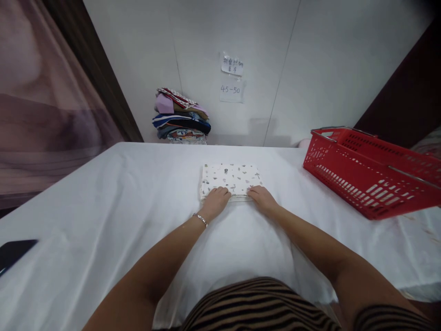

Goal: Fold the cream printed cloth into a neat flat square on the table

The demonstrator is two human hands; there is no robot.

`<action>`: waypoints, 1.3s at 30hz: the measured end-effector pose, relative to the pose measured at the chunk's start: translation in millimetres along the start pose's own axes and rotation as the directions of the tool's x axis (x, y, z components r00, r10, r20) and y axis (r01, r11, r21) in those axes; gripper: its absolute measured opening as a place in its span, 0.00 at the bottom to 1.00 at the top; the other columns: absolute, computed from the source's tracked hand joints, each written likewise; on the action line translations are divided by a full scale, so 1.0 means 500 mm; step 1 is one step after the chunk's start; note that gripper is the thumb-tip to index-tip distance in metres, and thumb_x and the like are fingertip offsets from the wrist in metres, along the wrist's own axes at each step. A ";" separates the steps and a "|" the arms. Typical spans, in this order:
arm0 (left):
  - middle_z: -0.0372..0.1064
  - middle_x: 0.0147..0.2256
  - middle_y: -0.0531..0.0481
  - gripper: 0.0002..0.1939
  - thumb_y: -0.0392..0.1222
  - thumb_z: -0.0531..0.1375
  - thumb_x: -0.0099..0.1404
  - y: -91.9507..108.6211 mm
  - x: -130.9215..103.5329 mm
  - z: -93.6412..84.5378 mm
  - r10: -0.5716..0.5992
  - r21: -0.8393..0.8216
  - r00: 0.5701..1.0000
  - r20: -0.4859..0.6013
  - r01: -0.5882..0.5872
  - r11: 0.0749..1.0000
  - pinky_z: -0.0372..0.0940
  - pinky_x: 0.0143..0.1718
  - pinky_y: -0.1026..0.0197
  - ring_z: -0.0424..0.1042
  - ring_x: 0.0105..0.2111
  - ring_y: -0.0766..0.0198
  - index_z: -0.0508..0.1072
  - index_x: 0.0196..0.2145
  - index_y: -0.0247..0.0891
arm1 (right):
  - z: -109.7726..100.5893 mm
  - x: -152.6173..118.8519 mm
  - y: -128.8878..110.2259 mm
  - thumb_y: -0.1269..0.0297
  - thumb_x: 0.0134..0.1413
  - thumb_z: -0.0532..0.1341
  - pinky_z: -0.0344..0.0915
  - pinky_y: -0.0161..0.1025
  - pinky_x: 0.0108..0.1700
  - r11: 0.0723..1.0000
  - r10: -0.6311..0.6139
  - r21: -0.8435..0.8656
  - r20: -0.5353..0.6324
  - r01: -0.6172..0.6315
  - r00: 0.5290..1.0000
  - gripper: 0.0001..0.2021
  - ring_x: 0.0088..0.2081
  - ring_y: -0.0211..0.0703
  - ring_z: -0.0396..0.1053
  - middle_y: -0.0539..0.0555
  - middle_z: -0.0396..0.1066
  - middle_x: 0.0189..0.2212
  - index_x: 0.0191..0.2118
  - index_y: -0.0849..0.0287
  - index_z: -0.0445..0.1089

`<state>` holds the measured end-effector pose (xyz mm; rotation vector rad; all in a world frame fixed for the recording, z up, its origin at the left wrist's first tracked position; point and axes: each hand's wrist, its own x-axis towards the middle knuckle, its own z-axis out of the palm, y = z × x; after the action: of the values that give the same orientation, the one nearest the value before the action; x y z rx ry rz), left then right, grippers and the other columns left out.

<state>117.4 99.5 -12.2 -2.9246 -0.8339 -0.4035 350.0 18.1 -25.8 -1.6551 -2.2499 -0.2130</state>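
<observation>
A folded white cloth with a small scattered print lies flat on the white-covered table, in front of me. At its near left corner, my left hand curls its fingers over the edge; a silver bracelet circles that wrist. My right hand grips the near right corner, fingertips on top of the cloth. Both thumbs are mostly hidden. Several folded layers show along the near edge between the hands.
To the right stands a red plastic basket with metal handles. A stack of folded fabrics rests at the back against the pale wall, left of two paper notes. A dark flat device lies at the left. A pinkish curtain hangs there.
</observation>
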 end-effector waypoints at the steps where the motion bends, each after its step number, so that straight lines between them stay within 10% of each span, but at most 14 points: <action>1: 0.67 0.39 0.45 0.10 0.30 0.51 0.65 0.000 -0.001 0.000 0.003 -0.004 1.000 0.004 -0.003 1.000 0.58 0.43 0.54 0.63 0.43 0.58 0.70 0.37 0.40 | -0.001 -0.001 -0.001 0.72 0.60 0.53 0.59 0.42 0.49 1.000 0.002 0.009 -0.004 -0.002 1.000 0.13 0.48 0.47 0.63 0.59 0.70 0.47 0.47 0.59 0.71; 13: 0.69 0.38 0.47 0.08 0.33 0.52 0.66 0.001 -0.023 0.007 0.038 0.068 0.996 -0.087 -0.032 0.997 0.60 0.41 0.57 0.65 0.40 0.59 0.70 0.39 0.38 | 0.013 0.036 -0.077 0.68 0.59 0.53 0.54 0.54 0.59 0.992 -0.102 0.076 0.056 0.098 0.993 0.23 0.61 0.51 0.55 0.62 0.60 0.59 0.60 0.60 0.58; 22: 0.67 0.50 0.43 0.13 0.44 0.52 0.68 -0.038 -0.020 -0.014 -0.222 -0.074 0.952 -0.213 0.210 0.975 0.58 0.52 0.51 0.62 0.53 0.55 0.71 0.44 0.37 | 0.037 0.014 -0.082 0.65 0.61 0.51 0.49 0.55 0.62 0.995 -0.077 0.070 0.104 0.070 0.992 0.25 0.63 0.51 0.52 0.61 0.55 0.62 0.63 0.61 0.55; 31: 0.65 0.54 0.42 0.19 0.48 0.48 0.69 -0.037 -0.035 0.015 -0.274 0.027 0.950 -0.153 0.281 0.959 0.52 0.58 0.45 0.59 0.57 0.51 0.68 0.50 0.36 | -0.006 0.129 -0.053 0.47 0.62 0.45 0.45 0.51 0.64 0.958 0.148 0.210 0.216 -0.194 0.965 0.30 0.65 0.51 0.44 0.58 0.49 0.64 0.64 0.59 0.54; 39: 0.60 0.58 0.42 0.22 0.48 0.45 0.70 -0.032 -0.042 0.009 -0.306 -0.015 0.950 -0.062 0.306 0.952 0.48 0.61 0.46 0.55 0.60 0.52 0.65 0.54 0.36 | 0.038 0.175 0.061 0.48 0.63 0.43 0.45 0.57 0.61 0.856 0.516 -0.171 0.360 -0.488 0.778 0.28 0.67 0.51 0.35 0.54 0.37 0.68 0.65 0.52 0.47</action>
<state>92.8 103.2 -22.3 -2.7714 -1.2839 -0.5161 352.2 112.1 -14.8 -2.4498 -1.9532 0.2025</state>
